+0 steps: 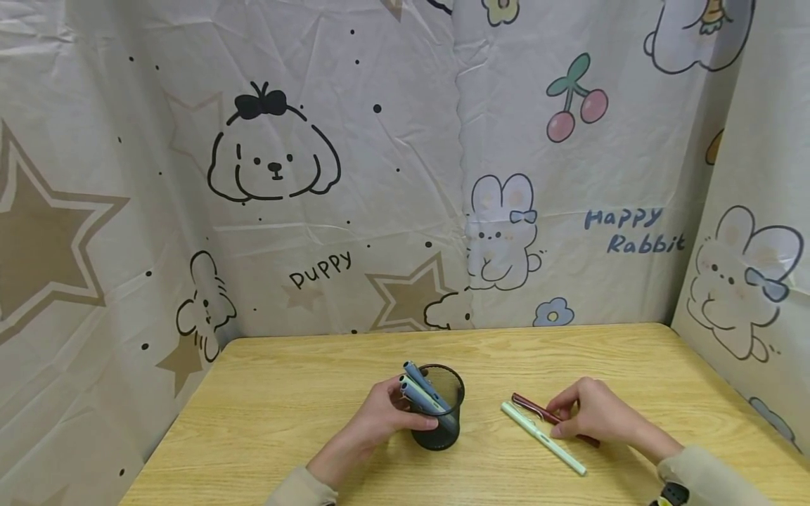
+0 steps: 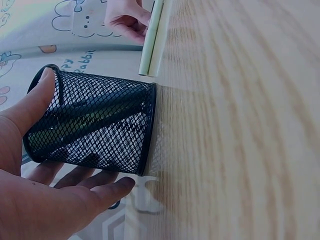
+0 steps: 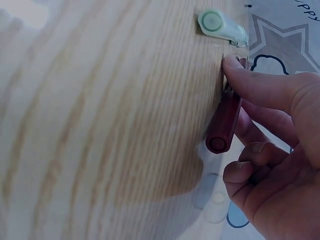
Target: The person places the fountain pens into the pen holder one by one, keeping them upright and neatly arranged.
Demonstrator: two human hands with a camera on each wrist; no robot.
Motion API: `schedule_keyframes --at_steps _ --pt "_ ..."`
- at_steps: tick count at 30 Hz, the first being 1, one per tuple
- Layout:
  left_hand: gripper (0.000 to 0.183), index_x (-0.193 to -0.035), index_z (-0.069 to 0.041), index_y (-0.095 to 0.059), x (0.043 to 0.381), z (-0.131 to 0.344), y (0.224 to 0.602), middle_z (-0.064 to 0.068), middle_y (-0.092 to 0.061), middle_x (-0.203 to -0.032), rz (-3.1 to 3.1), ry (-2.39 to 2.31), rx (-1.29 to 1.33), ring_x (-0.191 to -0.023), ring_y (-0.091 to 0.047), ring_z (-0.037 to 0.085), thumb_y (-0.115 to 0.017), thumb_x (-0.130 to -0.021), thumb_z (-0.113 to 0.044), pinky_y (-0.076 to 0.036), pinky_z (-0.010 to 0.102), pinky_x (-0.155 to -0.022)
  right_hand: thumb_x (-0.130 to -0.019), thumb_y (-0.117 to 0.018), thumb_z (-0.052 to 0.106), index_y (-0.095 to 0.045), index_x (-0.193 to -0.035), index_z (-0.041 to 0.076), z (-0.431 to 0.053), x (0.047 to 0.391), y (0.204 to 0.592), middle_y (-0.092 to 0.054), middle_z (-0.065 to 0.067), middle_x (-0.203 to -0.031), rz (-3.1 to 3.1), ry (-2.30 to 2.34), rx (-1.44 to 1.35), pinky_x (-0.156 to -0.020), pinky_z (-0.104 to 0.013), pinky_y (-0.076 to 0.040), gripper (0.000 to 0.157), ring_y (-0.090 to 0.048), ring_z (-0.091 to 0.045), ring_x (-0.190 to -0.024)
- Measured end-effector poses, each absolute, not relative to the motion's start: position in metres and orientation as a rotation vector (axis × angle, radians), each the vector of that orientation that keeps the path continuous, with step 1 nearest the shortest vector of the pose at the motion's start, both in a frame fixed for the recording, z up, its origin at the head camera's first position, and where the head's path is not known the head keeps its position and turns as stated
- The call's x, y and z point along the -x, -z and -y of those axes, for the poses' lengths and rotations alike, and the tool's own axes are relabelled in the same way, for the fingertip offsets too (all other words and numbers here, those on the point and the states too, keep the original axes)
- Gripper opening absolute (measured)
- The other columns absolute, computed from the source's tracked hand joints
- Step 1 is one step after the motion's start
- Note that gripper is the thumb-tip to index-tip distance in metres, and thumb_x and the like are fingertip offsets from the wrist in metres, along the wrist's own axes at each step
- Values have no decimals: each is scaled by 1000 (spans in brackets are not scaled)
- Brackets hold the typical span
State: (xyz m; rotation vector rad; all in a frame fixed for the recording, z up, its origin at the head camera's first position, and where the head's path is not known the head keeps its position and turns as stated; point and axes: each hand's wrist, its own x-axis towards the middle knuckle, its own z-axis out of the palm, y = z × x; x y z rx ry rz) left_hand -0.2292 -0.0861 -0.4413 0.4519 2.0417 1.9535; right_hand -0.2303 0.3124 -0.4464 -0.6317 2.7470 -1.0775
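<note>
My left hand [image 1: 382,413] grips a black mesh pen holder [image 1: 438,439] that stands on the table, thumb at the rim and fingers round the far side. Several blue and light green pens [image 1: 422,397] lean inside it toward the left. On the right, my right hand [image 1: 598,413] pinches a dark red pen [image 1: 530,405] between thumb and fingers, low over the wood. In the right wrist view the end of this dark red pen [image 3: 222,127] points at the camera. A mint green pen [image 1: 544,439] lies on the table just left of it.
The light wood table [image 1: 304,393] ends at a printed cloth [image 1: 405,211] hung behind it and along both sides. A watch [image 1: 672,494] sits at the right sleeve's cuff.
</note>
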Motion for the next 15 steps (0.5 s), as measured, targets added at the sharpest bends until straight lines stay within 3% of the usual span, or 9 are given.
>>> schedule_keyframes --at_steps 15 --pt "71 -144 -2 -61 228 86 440 8 -71 -119 -2027 -1966 -462 -113 -68 25 -90 -80 0 -55 37 -98 -80 -89 6 -83 -93 9 -309 231 450 -65 12 -74 -2826 1015 708 -60 -24 -45 14 -54 -3 -68"
